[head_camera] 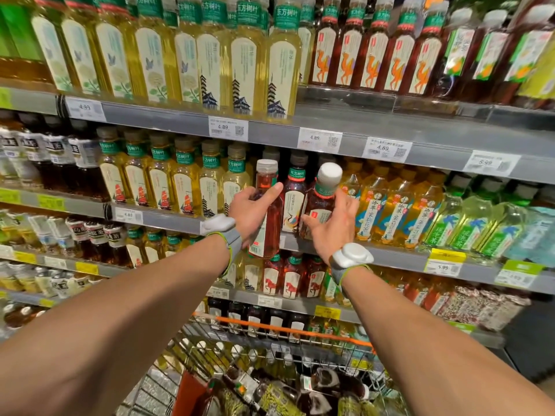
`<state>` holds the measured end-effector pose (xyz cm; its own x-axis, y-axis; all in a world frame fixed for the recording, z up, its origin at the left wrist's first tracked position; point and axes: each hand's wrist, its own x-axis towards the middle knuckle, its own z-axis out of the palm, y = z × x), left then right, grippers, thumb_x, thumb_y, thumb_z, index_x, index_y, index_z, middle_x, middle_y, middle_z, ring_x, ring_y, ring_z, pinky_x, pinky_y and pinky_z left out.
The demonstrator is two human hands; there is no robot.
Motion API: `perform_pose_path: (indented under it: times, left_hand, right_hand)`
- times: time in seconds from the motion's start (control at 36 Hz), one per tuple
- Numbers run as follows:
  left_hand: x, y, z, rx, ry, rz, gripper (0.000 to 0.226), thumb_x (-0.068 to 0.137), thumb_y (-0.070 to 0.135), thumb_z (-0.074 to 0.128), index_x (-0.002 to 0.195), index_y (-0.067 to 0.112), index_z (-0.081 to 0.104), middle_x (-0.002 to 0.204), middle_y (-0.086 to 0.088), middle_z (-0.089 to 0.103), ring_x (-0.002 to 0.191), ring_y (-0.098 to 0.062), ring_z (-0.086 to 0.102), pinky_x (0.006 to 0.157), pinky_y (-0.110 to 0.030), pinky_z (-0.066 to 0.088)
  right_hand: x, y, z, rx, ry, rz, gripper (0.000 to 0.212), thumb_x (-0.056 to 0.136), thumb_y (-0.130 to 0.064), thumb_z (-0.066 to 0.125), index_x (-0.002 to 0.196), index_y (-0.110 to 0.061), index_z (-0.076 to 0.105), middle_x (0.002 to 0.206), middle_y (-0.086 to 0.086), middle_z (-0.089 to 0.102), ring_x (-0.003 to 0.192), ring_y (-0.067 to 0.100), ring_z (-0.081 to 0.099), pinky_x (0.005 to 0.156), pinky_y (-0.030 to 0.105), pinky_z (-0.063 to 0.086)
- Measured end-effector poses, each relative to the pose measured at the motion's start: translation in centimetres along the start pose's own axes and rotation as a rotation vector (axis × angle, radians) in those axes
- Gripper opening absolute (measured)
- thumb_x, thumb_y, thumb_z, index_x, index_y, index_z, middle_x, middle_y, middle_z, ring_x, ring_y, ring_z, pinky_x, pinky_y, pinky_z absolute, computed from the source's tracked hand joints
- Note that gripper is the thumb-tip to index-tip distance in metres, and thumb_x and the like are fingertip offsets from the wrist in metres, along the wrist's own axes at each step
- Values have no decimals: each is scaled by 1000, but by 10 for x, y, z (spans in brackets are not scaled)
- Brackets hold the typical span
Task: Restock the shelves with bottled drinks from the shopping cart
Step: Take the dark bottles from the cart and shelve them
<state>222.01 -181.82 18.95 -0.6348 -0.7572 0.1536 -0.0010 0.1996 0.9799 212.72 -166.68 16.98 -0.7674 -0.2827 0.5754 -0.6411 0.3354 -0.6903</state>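
My left hand [252, 210] grips a red-brown tea bottle [268, 223] with a clear cap, held upright in front of the middle shelf [168, 219]. My right hand [333, 226] holds a second dark tea bottle [319, 205] with a white cap, tilted left against the shelf front. Between the two stands a matching dark bottle [295, 199] on the shelf. The shopping cart [279, 328], with an orange bar, sits below my arms and carries several more bottles [300, 391].
Yellow tea bottles [186, 181] fill the shelf left of my hands; orange-yellow and green-labelled bottles [399, 211] stand to the right. The upper shelf [270, 127] overhangs with price tags. Lower shelves hold more bottles behind the cart.
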Motion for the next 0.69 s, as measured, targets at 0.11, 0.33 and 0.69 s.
perform_pose_path:
  times: [0.11,0.33,0.69]
  left_hand:
    - [1,-3,-3,-82,-45,-25,53,72,63,77,97,15,76,86,3,78,83,-16,75,85,-43,60]
    - [4,-4,-1,-125,-61,-44,59,63,71,79,85,17,78,87,-2,78,88,-23,75,90,-51,58]
    - [7,-5,4,-111,-36,19,26,85,46,76,86,20,78,84,2,78,84,-16,74,86,-43,60]
  right_hand:
    - [6,4,3,-18,12,4,86,72,-20,88,143,-10,42,125,11,39,117,27,47,101,26,36]
    - [13,11,8,-56,28,-17,86,70,-19,89,141,-8,41,124,14,39,113,27,46,98,21,34]
    - [28,14,14,-178,59,-23,76,74,-32,86,135,-11,47,128,12,53,118,34,52,96,45,48]
